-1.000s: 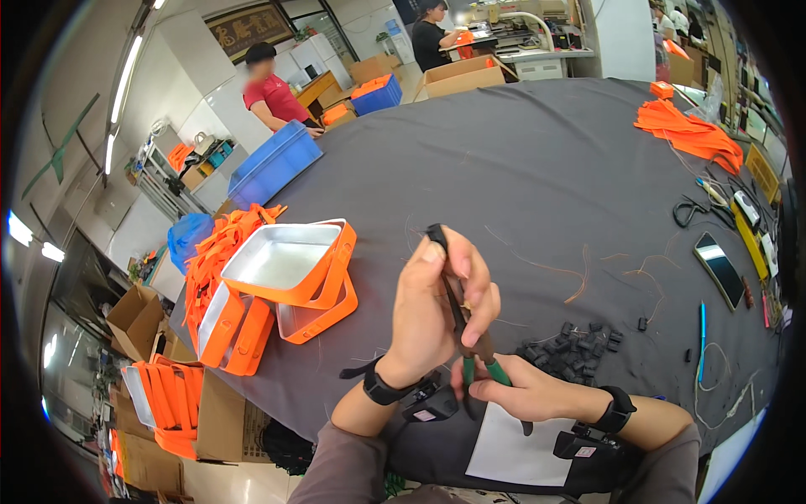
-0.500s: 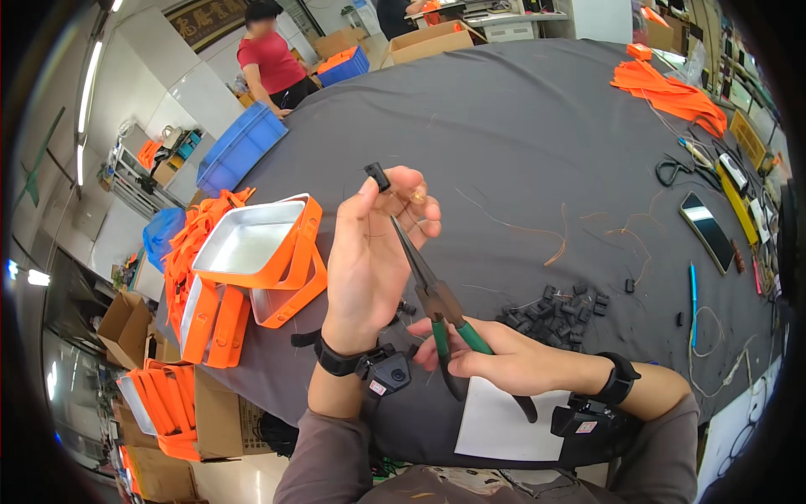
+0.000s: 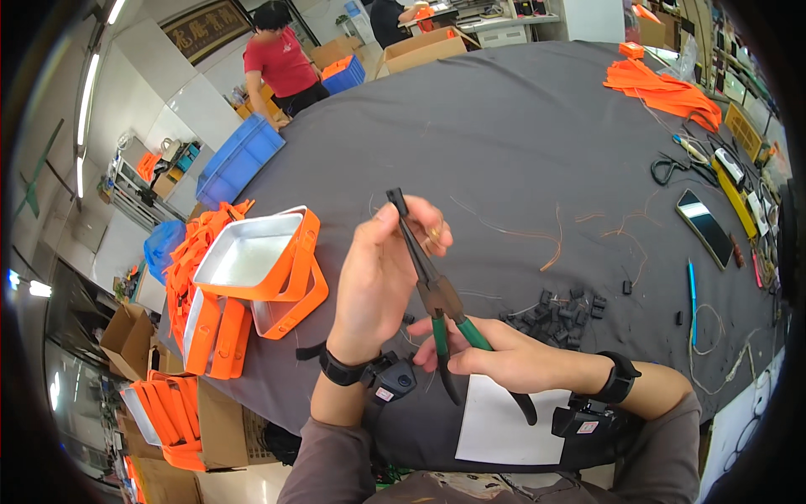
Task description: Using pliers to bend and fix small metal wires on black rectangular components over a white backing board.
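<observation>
My left hand (image 3: 369,273) pinches a small black plastic piece (image 3: 397,199) between thumb and forefinger, above the table. A small gold-coloured thing (image 3: 434,233) shows by its other fingers, too small to name. My right hand (image 3: 516,354) is closed around the green handles of long-nose pliers (image 3: 440,297). The pliers slant up to the left, and their narrow tips meet the lower end of the black piece. Whether the tips grip it or go inside it, I cannot tell. To the right of the pliers lies a pile of similar black pieces (image 3: 564,319).
Orange-sided trays (image 3: 252,252) are stacked at left, by a blue crate (image 3: 242,160). Thin wires (image 3: 557,239) lie mid-table. A phone (image 3: 703,227), scissors (image 3: 667,170) and blue pen (image 3: 693,302) lie at right. White paper (image 3: 508,437) lies near me. A person (image 3: 281,63) stands far left.
My left hand has come down and slightly right with the black piece, which now meets the pliers' tips; before, they were apart. The person at far left has bent their head lower.
</observation>
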`<state>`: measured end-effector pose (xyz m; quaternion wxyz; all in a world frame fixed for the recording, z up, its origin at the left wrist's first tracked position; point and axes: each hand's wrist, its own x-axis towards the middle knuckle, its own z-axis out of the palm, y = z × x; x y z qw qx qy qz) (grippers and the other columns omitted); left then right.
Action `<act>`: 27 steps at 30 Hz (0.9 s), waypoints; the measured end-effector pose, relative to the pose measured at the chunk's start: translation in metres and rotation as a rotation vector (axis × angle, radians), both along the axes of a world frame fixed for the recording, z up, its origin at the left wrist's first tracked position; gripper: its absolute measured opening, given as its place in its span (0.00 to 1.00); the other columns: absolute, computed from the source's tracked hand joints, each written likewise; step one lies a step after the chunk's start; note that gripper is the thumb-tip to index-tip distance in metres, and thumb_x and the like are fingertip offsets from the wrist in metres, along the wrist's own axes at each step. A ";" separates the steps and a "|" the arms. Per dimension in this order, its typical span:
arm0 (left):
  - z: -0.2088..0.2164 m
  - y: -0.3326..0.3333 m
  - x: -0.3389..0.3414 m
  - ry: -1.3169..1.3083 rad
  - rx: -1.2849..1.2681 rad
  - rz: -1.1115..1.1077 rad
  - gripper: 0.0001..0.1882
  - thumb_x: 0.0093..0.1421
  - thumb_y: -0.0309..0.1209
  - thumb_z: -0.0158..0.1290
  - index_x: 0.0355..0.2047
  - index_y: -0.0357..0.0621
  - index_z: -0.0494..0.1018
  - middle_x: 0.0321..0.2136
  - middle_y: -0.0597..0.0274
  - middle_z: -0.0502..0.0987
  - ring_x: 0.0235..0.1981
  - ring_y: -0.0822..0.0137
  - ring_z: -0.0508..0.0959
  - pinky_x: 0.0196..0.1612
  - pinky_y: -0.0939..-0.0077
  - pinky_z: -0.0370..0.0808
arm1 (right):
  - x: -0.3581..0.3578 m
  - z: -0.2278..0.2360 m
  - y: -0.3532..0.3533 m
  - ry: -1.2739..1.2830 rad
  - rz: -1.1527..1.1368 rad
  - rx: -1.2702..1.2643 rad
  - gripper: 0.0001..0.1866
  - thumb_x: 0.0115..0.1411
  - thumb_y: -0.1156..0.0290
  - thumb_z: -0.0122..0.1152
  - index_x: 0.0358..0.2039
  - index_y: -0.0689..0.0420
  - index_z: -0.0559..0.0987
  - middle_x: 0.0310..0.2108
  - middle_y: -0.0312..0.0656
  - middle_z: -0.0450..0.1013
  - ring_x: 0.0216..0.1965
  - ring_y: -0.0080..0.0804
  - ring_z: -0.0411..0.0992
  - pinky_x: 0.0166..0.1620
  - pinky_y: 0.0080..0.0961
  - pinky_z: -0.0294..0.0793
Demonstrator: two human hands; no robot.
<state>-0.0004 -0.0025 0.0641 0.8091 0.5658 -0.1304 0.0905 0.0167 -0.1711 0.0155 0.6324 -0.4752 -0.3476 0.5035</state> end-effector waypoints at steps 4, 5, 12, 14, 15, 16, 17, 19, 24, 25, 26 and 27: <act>-0.002 -0.003 -0.001 -0.041 0.158 0.072 0.17 0.66 0.41 0.35 0.28 0.42 0.65 0.27 0.60 0.68 0.36 0.65 0.69 0.45 0.71 0.64 | 0.003 0.001 0.000 0.040 0.014 0.034 0.26 0.56 0.75 0.43 0.58 0.63 0.61 0.42 0.41 0.68 0.45 0.26 0.67 0.51 0.24 0.66; -0.002 -0.007 -0.002 -0.042 0.144 0.056 0.17 0.66 0.41 0.35 0.28 0.42 0.64 0.27 0.59 0.68 0.36 0.64 0.69 0.45 0.71 0.65 | 0.005 0.002 -0.003 0.045 0.011 0.034 0.26 0.57 0.75 0.43 0.58 0.63 0.61 0.42 0.41 0.68 0.45 0.26 0.67 0.51 0.24 0.66; -0.009 -0.028 -0.003 -0.034 -0.014 0.030 0.14 0.66 0.39 0.32 0.26 0.46 0.56 0.19 0.58 0.65 0.21 0.65 0.69 0.29 0.72 0.69 | 0.009 -0.012 -0.001 -0.025 -0.077 0.080 0.16 0.56 0.76 0.44 0.46 0.61 0.68 0.37 0.37 0.68 0.41 0.24 0.66 0.48 0.22 0.64; -0.011 -0.035 -0.006 0.003 0.006 0.057 0.15 0.65 0.42 0.33 0.26 0.48 0.55 0.16 0.61 0.62 0.14 0.67 0.65 0.25 0.71 0.68 | 0.010 -0.012 -0.002 -0.107 -0.078 0.040 0.13 0.55 0.76 0.45 0.42 0.61 0.70 0.36 0.37 0.68 0.40 0.25 0.66 0.47 0.22 0.64; -0.012 -0.037 -0.007 0.020 0.014 0.072 0.15 0.65 0.43 0.33 0.25 0.48 0.55 0.14 0.62 0.60 0.11 0.68 0.63 0.24 0.70 0.67 | 0.011 -0.012 -0.003 -0.148 -0.078 0.018 0.12 0.54 0.76 0.45 0.40 0.61 0.70 0.35 0.37 0.68 0.40 0.25 0.66 0.47 0.23 0.64; -0.012 -0.039 -0.009 0.050 0.020 0.085 0.15 0.65 0.43 0.34 0.26 0.48 0.54 0.14 0.62 0.60 0.10 0.69 0.62 0.17 0.72 0.64 | 0.011 -0.015 -0.002 -0.149 -0.072 0.034 0.09 0.53 0.75 0.46 0.35 0.60 0.71 0.34 0.37 0.68 0.39 0.26 0.65 0.46 0.24 0.64; -0.012 -0.040 -0.010 0.062 0.011 0.084 0.15 0.64 0.43 0.34 0.26 0.48 0.54 0.14 0.62 0.60 0.10 0.69 0.63 0.17 0.72 0.65 | 0.011 -0.018 -0.002 -0.139 -0.076 0.040 0.09 0.52 0.75 0.46 0.35 0.60 0.71 0.34 0.37 0.68 0.39 0.26 0.65 0.46 0.24 0.63; -0.013 -0.040 -0.009 0.086 -0.006 0.085 0.15 0.64 0.44 0.34 0.26 0.48 0.55 0.14 0.62 0.60 0.11 0.68 0.64 0.16 0.73 0.65 | 0.011 -0.020 -0.002 -0.120 -0.082 0.053 0.09 0.52 0.75 0.46 0.35 0.61 0.71 0.34 0.37 0.68 0.38 0.26 0.65 0.45 0.23 0.63; -0.017 -0.042 -0.005 -0.001 0.131 0.210 0.15 0.63 0.44 0.35 0.26 0.47 0.55 0.14 0.60 0.62 0.13 0.63 0.68 0.19 0.71 0.68 | 0.010 -0.015 -0.003 -0.131 -0.084 0.006 0.10 0.52 0.74 0.46 0.35 0.61 0.71 0.35 0.38 0.68 0.39 0.26 0.65 0.45 0.24 0.64; -0.018 -0.040 -0.004 -0.040 0.174 0.238 0.15 0.63 0.44 0.35 0.26 0.47 0.55 0.15 0.60 0.62 0.13 0.62 0.69 0.19 0.71 0.69 | 0.010 -0.015 -0.002 -0.117 -0.084 0.025 0.11 0.52 0.74 0.46 0.36 0.61 0.71 0.35 0.38 0.68 0.39 0.26 0.65 0.45 0.24 0.64; -0.018 -0.039 -0.005 -0.021 0.145 0.203 0.14 0.64 0.42 0.34 0.27 0.46 0.56 0.16 0.58 0.63 0.15 0.61 0.70 0.21 0.70 0.70 | 0.009 -0.015 -0.002 -0.101 -0.084 0.042 0.11 0.52 0.74 0.46 0.36 0.62 0.71 0.36 0.38 0.68 0.39 0.26 0.65 0.45 0.24 0.64; -0.018 -0.038 -0.006 -0.002 0.115 0.168 0.13 0.65 0.40 0.32 0.28 0.45 0.56 0.18 0.56 0.65 0.17 0.60 0.71 0.23 0.69 0.71 | 0.009 -0.013 -0.003 -0.106 -0.093 0.035 0.12 0.52 0.74 0.46 0.37 0.62 0.71 0.36 0.38 0.68 0.39 0.26 0.65 0.45 0.24 0.64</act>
